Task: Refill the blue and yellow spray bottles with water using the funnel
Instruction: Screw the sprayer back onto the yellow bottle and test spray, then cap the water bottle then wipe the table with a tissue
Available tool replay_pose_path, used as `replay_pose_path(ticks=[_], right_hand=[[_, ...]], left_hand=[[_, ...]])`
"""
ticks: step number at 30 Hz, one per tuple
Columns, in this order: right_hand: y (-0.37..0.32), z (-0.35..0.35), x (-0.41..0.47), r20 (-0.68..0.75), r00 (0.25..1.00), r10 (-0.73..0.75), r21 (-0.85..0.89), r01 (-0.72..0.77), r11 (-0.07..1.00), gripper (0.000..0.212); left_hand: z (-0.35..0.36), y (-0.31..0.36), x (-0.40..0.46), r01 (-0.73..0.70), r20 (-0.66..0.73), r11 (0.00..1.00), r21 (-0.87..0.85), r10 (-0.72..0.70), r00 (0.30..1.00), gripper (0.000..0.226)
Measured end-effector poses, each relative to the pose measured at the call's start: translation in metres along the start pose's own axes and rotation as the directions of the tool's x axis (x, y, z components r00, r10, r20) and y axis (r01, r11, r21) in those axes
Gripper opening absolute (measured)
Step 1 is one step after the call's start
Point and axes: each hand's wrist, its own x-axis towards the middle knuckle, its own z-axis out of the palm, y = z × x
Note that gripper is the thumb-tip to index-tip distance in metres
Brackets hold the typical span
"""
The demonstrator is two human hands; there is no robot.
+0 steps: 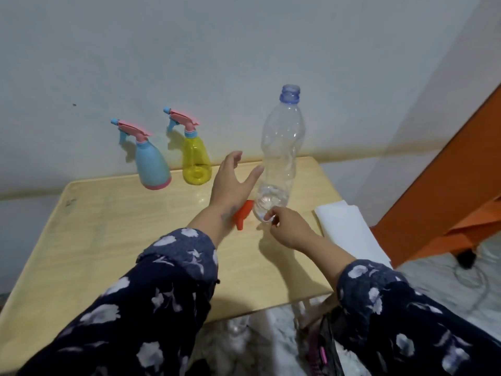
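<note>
The pale blue spray bottle and translucent yellow spray bottle, heads still on, stood at the wooden table's back edge. Midtable, the nearly empty uncapped clear plastic water bottle was pinched low by the right hand; the left hand was spread open over the orange plastic funnel. Filling seemed not begun; unscrewing was judged next.

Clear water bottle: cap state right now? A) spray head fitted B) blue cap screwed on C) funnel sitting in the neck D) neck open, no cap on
D: the clear water bottle stands upright on the table with its bluish threaded neck bare and open; the orange funnel lies on the table by its base, and both spray heads sit on the blue spray bottle and yellow spray bottle.
</note>
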Motion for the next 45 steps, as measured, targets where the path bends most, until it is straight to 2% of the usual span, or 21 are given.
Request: replay_pose_path(ticks=[4,6,9,11,16,20,24,27,29,31,35,40,42,45], right_hand=[[0.059,-0.007,-0.015,0.037,0.997,0.068,-0.377,-0.049,0.925,0.032],[0.079,-0.005,-0.020,0.077,0.994,0.083,-0.421,-0.043,0.906,0.037],[0.095,0.002,-0.025,0.110,0.994,-0.001,-0.454,0.052,0.890,0.037],[0.099,0.005,-0.024,0.062,0.998,-0.033,-0.404,0.055,0.913,0.039],[0.097,0.000,-0.017,0.005,0.999,0.037,-0.239,-0.035,0.970,0.026],[0.068,-0.040,-0.005,-0.161,0.987,0.001,-0.042,-0.008,0.999,0.026],[0.011,-0.106,0.002,-0.371,0.923,-0.098,0.101,0.145,0.984,0.028],[-0.034,-0.156,0.000,-0.526,0.833,-0.173,0.141,0.287,0.948,0.029],[-0.061,-0.181,-0.001,-0.564,0.791,-0.238,0.131,0.370,0.920,0.030],[-0.085,-0.196,0.000,-0.526,0.783,-0.334,0.054,0.422,0.905,0.032],[-0.112,-0.208,0.009,-0.334,0.809,-0.484,-0.237,0.424,0.874,0.035],[-0.129,-0.224,0.020,-0.103,0.852,-0.514,-0.451,0.421,0.787,0.030],[-0.133,-0.227,0.025,-0.087,0.868,-0.488,-0.521,0.378,0.765,0.025],[-0.128,-0.220,0.032,-0.204,0.869,-0.450,-0.569,0.269,0.777,0.046]], left_hand=[[0.030,0.030,-0.005,0.014,0.025,0.997,-0.074,-0.012,1.000,0.097],[0.039,0.038,-0.002,-0.001,0.016,0.998,-0.066,0.002,1.000,0.108],[0.048,0.045,0.005,-0.020,-0.008,0.999,-0.042,0.020,1.000,0.110],[0.051,0.046,0.008,-0.024,-0.010,0.999,-0.031,0.024,1.000,0.104],[0.053,0.043,0.005,-0.023,-0.047,0.999,-0.042,0.021,0.999,0.086],[0.053,0.045,0.003,-0.028,-0.054,0.999,-0.042,0.025,0.998,0.082],[0.053,0.047,0.002,-0.022,-0.043,0.999,-0.034,0.020,0.999,0.082],[0.052,0.048,0.002,-0.009,-0.038,0.999,-0.036,0.008,0.999,0.080],[0.052,0.050,0.003,0.005,-0.032,0.999,-0.038,-0.006,0.999,0.079],[0.052,0.051,0.004,0.025,-0.026,0.999,-0.042,-0.026,0.999,0.079],[0.051,0.051,0.006,0.040,-0.016,0.998,-0.042,-0.041,0.999,0.080],[0.050,0.051,0.007,0.050,-0.008,0.998,-0.027,-0.050,0.999,0.080],[0.049,0.050,0.007,0.049,-0.009,0.998,-0.025,-0.050,0.999,0.079],[0.050,0.049,0.006,0.046,-0.008,0.999,-0.019,-0.046,0.999,0.079]])
